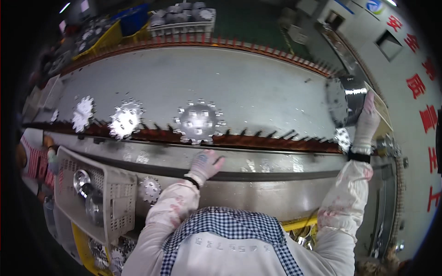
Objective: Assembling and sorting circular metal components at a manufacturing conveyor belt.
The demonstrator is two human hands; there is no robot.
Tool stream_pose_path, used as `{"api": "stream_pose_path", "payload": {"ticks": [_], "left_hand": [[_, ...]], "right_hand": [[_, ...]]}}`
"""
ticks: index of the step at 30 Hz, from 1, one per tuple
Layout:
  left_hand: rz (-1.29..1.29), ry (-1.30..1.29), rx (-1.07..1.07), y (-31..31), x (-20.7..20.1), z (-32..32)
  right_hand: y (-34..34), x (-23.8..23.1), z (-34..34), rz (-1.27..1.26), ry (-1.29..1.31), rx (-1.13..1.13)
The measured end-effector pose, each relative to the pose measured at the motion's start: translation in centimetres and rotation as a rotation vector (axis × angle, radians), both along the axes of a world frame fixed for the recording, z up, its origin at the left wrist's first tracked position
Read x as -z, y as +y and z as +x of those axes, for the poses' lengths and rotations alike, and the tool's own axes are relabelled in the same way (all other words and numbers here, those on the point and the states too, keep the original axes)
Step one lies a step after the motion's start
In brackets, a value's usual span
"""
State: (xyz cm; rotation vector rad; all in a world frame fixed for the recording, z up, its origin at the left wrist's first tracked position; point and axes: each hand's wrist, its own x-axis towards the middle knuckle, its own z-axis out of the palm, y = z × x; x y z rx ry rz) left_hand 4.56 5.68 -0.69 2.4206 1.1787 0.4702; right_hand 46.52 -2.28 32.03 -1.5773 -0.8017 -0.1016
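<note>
My left hand (206, 165), in a pale glove, is over the near metal ledge with its thumb apart from the fingers and nothing visible in it. Just beyond it, a shiny round metal part (199, 122) with a toothed rim stands on the conveyor (267, 83). At the far right, my gloved right hand (367, 122) is against the side of a shiny metal drum (352, 99), its fingers along the drum's right edge. The drum's left side is blurred and looks toothed. Beside that hand is a white crate (381, 108), partly hidden.
More toothed metal parts (125, 119) stand to the left along the conveyor's spiked near edge. A white basket (120, 202) with metal parts is at my lower left, above a yellow crate (87, 250). Another person's hand (49, 154) shows at the far left.
</note>
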Motion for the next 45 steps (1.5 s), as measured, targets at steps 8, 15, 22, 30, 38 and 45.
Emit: {"api": "stream_pose_path", "payload": {"ticks": [8, 15, 22, 30, 38, 45], "left_hand": [[-0.166, -0.739, 0.107, -5.1, -12.4, 8.7], [-0.84, -1.072, 0.252, -6.8, -12.9, 14.1], [-1.099, -0.983, 0.225, -5.9, -10.9, 10.7], [-0.922, -0.891, 0.112, -9.4, -14.2, 9.1], [-0.82, -0.659, 0.221, -11.3, -14.1, 6.0], [-0.899, -0.483, 0.208, -14.0, -13.8, 4.7]], "right_hand": [[-7.3, 9.5, -6.8, -0.141, 0.775, -0.331], [-10.6, 13.1, -7.2, -0.179, 1.002, -0.571], [-10.2, 16.0, -9.0, -0.073, 1.143, -0.92], [-13.9, 15.6, -8.5, -0.428, 0.629, -1.103], [-17.0, 15.8, -11.6, -0.583, 0.46, -1.087], [-19.1, 19.4, -13.4, -0.599, 0.609, -1.007]]}}
